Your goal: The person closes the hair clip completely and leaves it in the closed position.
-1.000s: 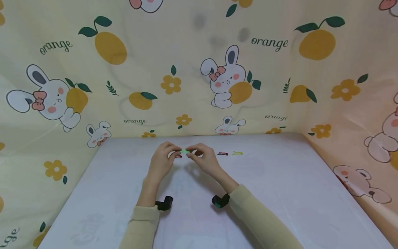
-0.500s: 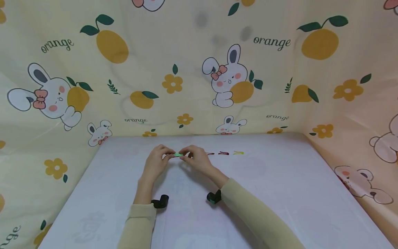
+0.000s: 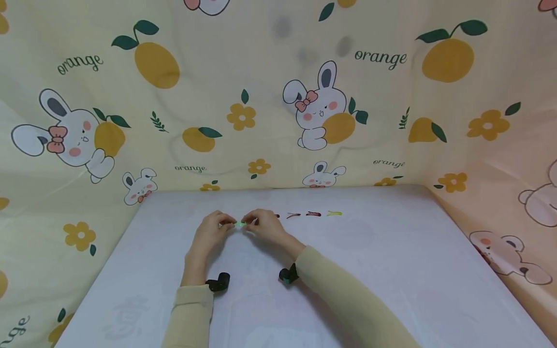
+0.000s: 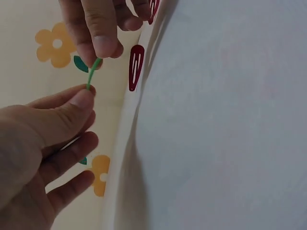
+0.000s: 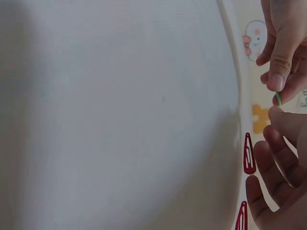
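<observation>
Green clip (image 3: 240, 224), pinched in grip of left hand (image 3: 211, 231) and right hand (image 3: 267, 227); shifted toward 8 o'clock, farther from red clips (image 3: 313, 213) at 3 o'clock, seemingly not set down.

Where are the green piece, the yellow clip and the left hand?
Green piece (image 4: 93, 73): left wrist view, its exposed middle.
Yellow clip (image 3: 335, 213): head view, middle of its body.
Left hand (image 3: 210, 231): head view, on its back.
</observation>
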